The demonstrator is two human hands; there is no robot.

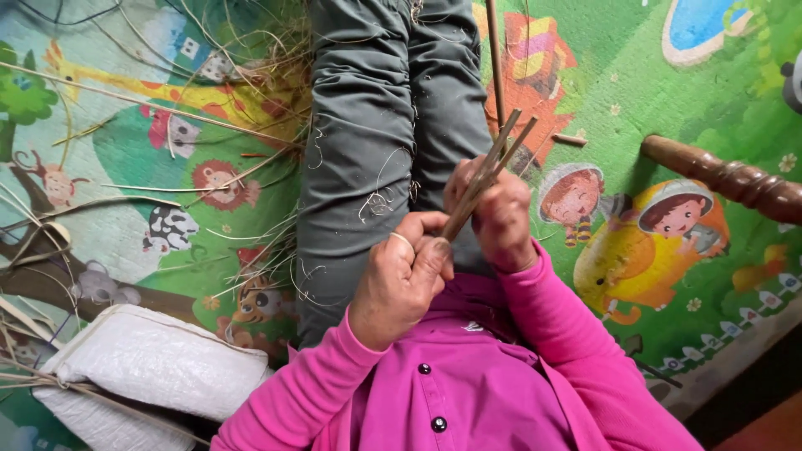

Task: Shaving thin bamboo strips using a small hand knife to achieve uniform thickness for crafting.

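Holding thin cane strips (489, 171) over the lap, both hands closed on them.

In the head view, the left hand (401, 280) pinched the strips' lower end, and the right hand (493, 213) gripped them higher; its fingers were mostly hidden. The strips looked flat, brown and stiff; I counted about three, but they overlapped. One turned wooden leg (723, 177) lay on the colourful mat (635, 100), cut off at the edge. One white woven sack (154, 359) lay left.

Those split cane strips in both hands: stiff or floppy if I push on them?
Probably stiff but springy: the cane strips stand straight beyond the right hand and left hand. Likely light, being thin. Tips fan apart, so they may splay.
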